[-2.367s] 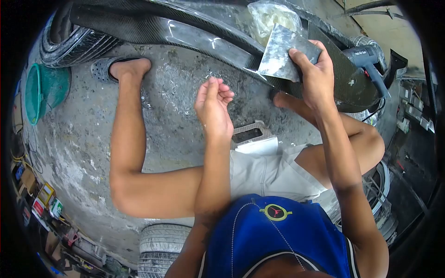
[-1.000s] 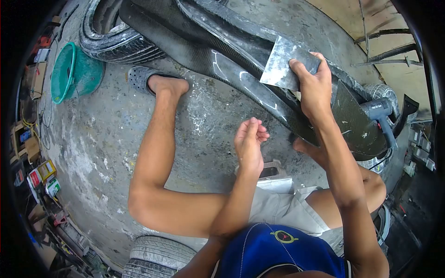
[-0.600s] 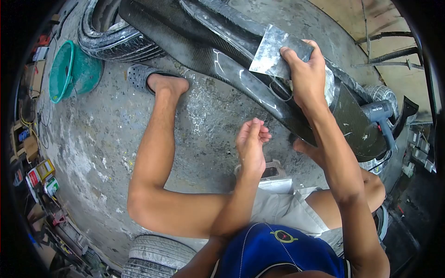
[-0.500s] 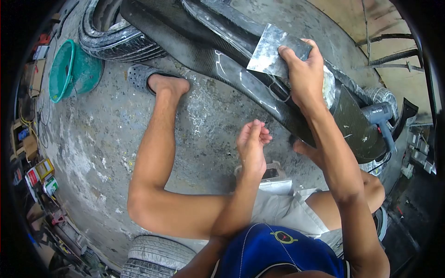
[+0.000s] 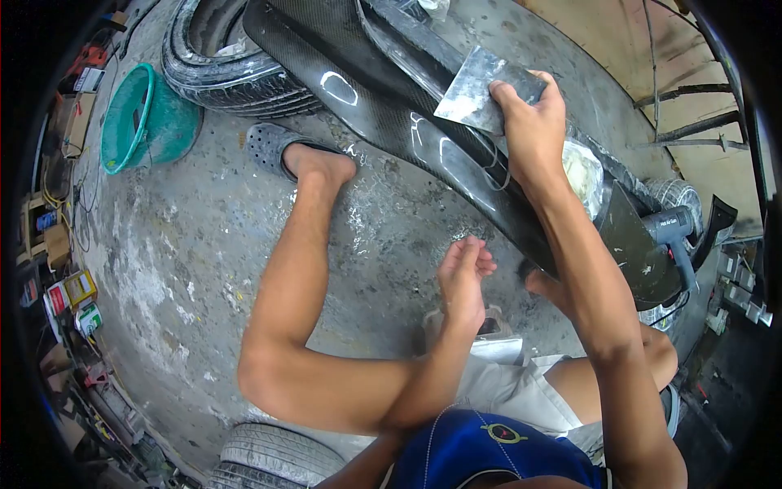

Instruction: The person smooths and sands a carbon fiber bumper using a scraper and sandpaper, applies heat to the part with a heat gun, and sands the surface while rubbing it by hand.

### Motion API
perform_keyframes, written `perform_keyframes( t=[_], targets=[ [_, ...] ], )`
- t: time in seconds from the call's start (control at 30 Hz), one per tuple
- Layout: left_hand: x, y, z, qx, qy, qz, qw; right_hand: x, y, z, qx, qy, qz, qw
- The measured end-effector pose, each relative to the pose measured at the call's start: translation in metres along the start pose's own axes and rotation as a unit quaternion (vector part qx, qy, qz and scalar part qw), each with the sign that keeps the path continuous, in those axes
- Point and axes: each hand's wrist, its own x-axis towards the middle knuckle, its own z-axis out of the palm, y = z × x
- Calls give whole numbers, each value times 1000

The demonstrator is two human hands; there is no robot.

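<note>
A flat grey metal plate [image 5: 472, 91] with whitish smears is gripped by my right hand [image 5: 533, 126], thumb on its top face, over the dark carbon-fibre part [image 5: 407, 134]. That long glossy part runs diagonally from the top to the right. My left hand [image 5: 464, 281] hovers over the floor, fingers curled and thumb against them; whether anything small is between them cannot be seen. Right of my right wrist lies a clear plastic bag [image 5: 583, 175] with pale contents. A thin grey loop [image 5: 495, 167] shows on the part beside that wrist.
A green bucket [image 5: 163, 122] and a tyre [image 5: 236, 77] stand at upper left. On the right, a heat gun [image 5: 669, 226] rests on the part's end. More tyres [image 5: 277, 456] lie at the bottom. Boxes and tools [image 5: 77, 297] line the left edge.
The view has shifted, so floor items appear further right and the part lower. The plate has moved away from the part's surface towards the upper left, still in my right hand. My left hand keeps its curl.
</note>
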Motion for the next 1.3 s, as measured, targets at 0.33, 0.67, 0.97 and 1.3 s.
perform_keyframes(
  t=[0.33, 0.67, 0.97, 1.3],
  targets=[
    [2, 6, 0, -43, 10, 10, 999, 29, -1, 101, -75, -2, -139, 987],
    [32, 98, 19, 124, 96, 428, 890, 54, -55, 37, 79, -45, -37, 995],
    [54, 185, 124, 556, -205, 572, 567, 21, -114, -106, 127, -197, -109, 966],
    [-35, 181, 196, 552, -332, 396, 655, -36, -141, -257, -106, 19, -109, 988]
  ],
)
